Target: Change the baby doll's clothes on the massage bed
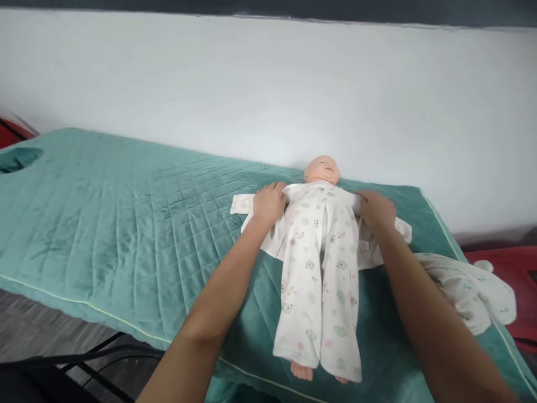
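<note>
A baby doll (pixel 321 169) lies on its back on the green quilted cover, its head toward the wall. White patterned baby trousers (pixel 310 268) stretch over its body from just below the neck down to the feet, whose toes show at the leg ends. My left hand (pixel 268 204) is closed on the waistband at its left corner, with the fingers bent over the cloth. At the opposite corner, my right hand (pixel 376 211) pinches the waistband. A white baby top (pixel 242 204) shows from beneath, its sleeves spread to both sides.
Another bundled white patterned garment (pixel 470 291) lies at the table's right edge, beyond my right forearm. The green cover (pixel 126 224) has a hole at the far left. Behind stands a white wall (pixel 210 84). Red items (pixel 503 280) sit past the table's ends.
</note>
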`<state>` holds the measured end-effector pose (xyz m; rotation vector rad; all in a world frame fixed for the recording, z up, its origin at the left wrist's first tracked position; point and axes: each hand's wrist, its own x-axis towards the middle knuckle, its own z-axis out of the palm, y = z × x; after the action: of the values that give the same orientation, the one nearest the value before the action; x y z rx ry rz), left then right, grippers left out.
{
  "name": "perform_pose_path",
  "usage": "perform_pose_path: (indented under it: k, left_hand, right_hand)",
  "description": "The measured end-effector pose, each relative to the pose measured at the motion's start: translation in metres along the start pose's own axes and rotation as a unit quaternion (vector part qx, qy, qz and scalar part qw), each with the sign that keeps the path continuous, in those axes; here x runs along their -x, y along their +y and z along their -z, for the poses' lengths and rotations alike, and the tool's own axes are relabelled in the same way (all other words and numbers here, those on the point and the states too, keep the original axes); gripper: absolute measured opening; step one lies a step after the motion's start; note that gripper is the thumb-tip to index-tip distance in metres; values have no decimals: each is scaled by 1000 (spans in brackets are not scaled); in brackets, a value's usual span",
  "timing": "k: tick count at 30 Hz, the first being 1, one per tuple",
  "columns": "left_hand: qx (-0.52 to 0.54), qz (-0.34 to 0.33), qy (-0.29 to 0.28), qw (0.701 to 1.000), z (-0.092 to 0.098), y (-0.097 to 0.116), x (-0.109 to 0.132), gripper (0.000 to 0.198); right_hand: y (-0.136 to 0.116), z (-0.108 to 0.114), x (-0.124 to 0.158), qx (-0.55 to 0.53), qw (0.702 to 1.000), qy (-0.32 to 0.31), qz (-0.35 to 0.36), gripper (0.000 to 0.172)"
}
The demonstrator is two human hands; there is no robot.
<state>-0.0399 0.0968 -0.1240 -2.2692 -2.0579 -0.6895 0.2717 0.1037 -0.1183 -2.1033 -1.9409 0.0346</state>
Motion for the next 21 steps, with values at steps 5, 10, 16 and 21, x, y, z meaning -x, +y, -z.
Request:
perform_pose_path:
  k: [5, 10, 16, 21]
  left_hand:
    - [40, 90, -31, 995, 2, -24, 1, 34]
    - [40, 103, -14, 994, -2, -25, 6, 35]
    - [44, 78, -1, 996, -2, -23, 6, 31]
    - [84, 74, 29, 993, 3, -34, 10, 34]
  right_hand:
    - [-30, 29, -1, -31, 996, 34, 74, 44]
    - [-150, 34, 15, 6, 941, -79, 329, 37]
    - [-225, -8, 8, 135, 920, -129, 343, 33]
    - [-194, 17, -17, 163, 910, -148, 351, 24]
